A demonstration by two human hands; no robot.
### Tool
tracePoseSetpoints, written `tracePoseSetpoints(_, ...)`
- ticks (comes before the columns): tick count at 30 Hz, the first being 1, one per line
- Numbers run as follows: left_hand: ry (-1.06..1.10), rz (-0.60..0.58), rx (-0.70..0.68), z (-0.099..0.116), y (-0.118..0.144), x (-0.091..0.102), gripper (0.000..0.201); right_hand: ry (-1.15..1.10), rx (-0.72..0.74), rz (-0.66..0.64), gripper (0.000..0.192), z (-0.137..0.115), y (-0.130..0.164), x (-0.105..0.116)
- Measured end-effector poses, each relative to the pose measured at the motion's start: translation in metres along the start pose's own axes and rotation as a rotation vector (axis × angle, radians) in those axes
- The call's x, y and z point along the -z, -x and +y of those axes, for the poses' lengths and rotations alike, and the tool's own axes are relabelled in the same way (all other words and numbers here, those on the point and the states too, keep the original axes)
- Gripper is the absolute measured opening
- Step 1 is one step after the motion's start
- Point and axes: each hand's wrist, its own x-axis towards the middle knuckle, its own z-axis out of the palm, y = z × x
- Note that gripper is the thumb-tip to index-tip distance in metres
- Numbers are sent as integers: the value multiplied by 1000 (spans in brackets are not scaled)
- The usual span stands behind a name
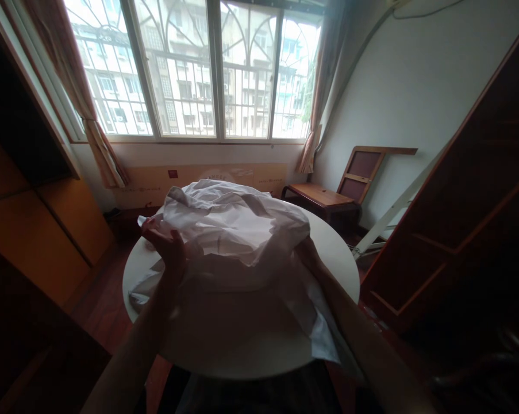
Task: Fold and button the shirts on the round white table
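Left hand [166, 244] grips cloth [237, 241] at left edge, fingers curled on fabric. Right hand [308, 256] mostly buried under cloth folds; grasp unclear. Hands apart, cloth bunched between them, lifted over table [349, 270]. Judged early: cloth crumpled, no neat fold visible, smoothing left. Backlit by window [199, 69] beyond hands; cloth type hard to tell.

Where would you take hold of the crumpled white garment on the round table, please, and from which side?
Probably at the two outer edges of the white garment, from the near side of the round table. It lies heaped and wide, and the left hand and right hand already flank it there.
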Motion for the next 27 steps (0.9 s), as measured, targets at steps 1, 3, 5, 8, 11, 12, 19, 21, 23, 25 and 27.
tracePoseSetpoints(1, -6, -39, -29, 2, 2, -2, 53, -12, -16, -26, 47, 3, -2, -4)
tracePoseSetpoints(3, 6, -146, -78, 7, 7, -6, 55, -37, -72, -30, 61, 8, -3, -9)
tracePoseSetpoints(5, 68, -319, -124, 12, 14, -9, 46, -74, -124, 11, 66, 9, -3, -9)
tracePoseSetpoints(8, 151, -715, -174, 18, 22, -11, 29, -161, -121, 91, 52, 6, -1, -5)
tracePoseSetpoints(11, 137, -1145, -205, 25, 28, -7, 24, -199, -71, 84, 35, -3, 5, 1)
tracePoseSetpoints(12, 121, -1275, -204, 28, 29, -5, 26, -199, -46, 63, 32, -7, 7, 2)
tracePoseSetpoints(19, 111, -1674, -61, 45, 45, -4, 32, -62, 276, -297, 42, -41, 28, -8)
tracePoseSetpoints(21, 215, -1750, 42, 53, 49, -5, 31, -12, 419, -489, 49, -49, 37, -15)
tracePoseSetpoints(23, 302, -1825, 195, 62, 47, -2, 32, 43, 546, -655, 42, -53, 45, -24)
tracePoseSetpoints(25, 345, -1835, 352, 69, 41, 4, 33, 77, 595, -738, 26, -55, 51, -30)
tracePoseSetpoints(27, 390, -1774, 453, 72, 33, 9, 32, 77, 559, -738, 21, -53, 52, -32)
